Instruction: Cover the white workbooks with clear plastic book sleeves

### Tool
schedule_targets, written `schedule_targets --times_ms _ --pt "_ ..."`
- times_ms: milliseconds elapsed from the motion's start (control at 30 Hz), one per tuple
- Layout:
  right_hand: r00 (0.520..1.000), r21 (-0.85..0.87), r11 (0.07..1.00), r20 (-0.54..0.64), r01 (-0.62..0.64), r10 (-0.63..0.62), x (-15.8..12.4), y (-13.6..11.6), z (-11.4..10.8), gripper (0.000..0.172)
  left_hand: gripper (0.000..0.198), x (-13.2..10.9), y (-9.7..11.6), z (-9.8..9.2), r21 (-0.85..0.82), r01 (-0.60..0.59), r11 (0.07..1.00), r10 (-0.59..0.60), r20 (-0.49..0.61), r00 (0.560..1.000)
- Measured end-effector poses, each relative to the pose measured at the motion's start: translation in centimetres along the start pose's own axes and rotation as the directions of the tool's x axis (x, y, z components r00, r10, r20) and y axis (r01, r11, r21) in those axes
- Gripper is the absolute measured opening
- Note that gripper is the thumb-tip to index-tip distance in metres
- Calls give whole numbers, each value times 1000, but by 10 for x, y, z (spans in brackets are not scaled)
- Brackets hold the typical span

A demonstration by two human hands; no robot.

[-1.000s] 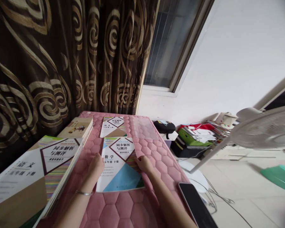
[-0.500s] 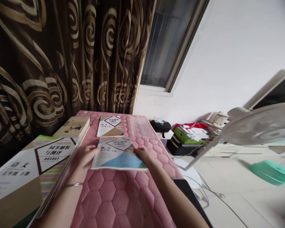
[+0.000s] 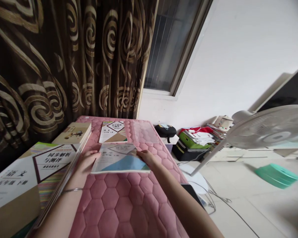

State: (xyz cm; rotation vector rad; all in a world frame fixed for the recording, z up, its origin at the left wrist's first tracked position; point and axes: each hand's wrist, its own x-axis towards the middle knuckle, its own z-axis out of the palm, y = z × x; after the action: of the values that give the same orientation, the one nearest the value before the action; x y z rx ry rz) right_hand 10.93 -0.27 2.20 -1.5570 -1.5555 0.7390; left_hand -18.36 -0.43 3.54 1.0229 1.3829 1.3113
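A thin maths workbook [image 3: 120,163] with a white and blue cover is raised a little above the pink quilted tabletop [image 3: 129,205]. My left hand [image 3: 87,161] grips its left edge and my right hand [image 3: 147,156] grips its right edge. Beyond it lies a similar workbook [image 3: 113,131], with a clear plastic book cover [image 3: 144,132] to its right. A silver bangle [image 3: 72,190] circles my left wrist.
A stack of large workbooks [image 3: 32,175] lies at the left, a brown book [image 3: 73,132] behind it. A dark patterned curtain [image 3: 64,59] hangs behind. A white fan [image 3: 268,130], piled books [image 3: 201,138] and a green lid [image 3: 275,175] stand at the right. A phone [image 3: 190,193] peeks out.
Both hands have lifted the maths workbook off the tabletop and carried it away from me, tilting it flatter. The view has shifted, hiding most of the phone.
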Motion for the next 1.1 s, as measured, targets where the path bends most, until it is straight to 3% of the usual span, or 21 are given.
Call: schedule_targets --times_ms 100,167,300,400,500,733,933,1100 --pt "999 -22 999 -15 30 -30 -6 -11 -7 38 41 6 2 6 -1 -59 998 58 -50 997" --pt "990 -34 993 -84 109 -112 -10 -17 -13 32 45 8 7 13 10 -174 985 174 -63 983" --pt "957 -66 972 -171 224 -232 -14 -22 -21 28 41 7 14 24 118 -407 906 414 -48 909" --pt "946 -126 959 -172 254 -273 -15 -12 -19 23 27 5 9 22 220 -399 890 410 -6 912" --pt "950 -88 958 -133 273 -283 -15 2 -12 24 25 4 -3 18 262 -364 894 369 34 929" --pt "940 25 954 -179 299 -290 -10 2 -20 46 29 3 -3 22 140 -398 907 380 140 915" --pt "926 32 943 -199 333 -320 -1 -3 -36 49 27 6 12 23 142 -460 876 447 115 887" --pt "944 24 960 -194 278 -268 -3 5 -35 44 25 -4 12 22 241 -507 827 508 64 859"
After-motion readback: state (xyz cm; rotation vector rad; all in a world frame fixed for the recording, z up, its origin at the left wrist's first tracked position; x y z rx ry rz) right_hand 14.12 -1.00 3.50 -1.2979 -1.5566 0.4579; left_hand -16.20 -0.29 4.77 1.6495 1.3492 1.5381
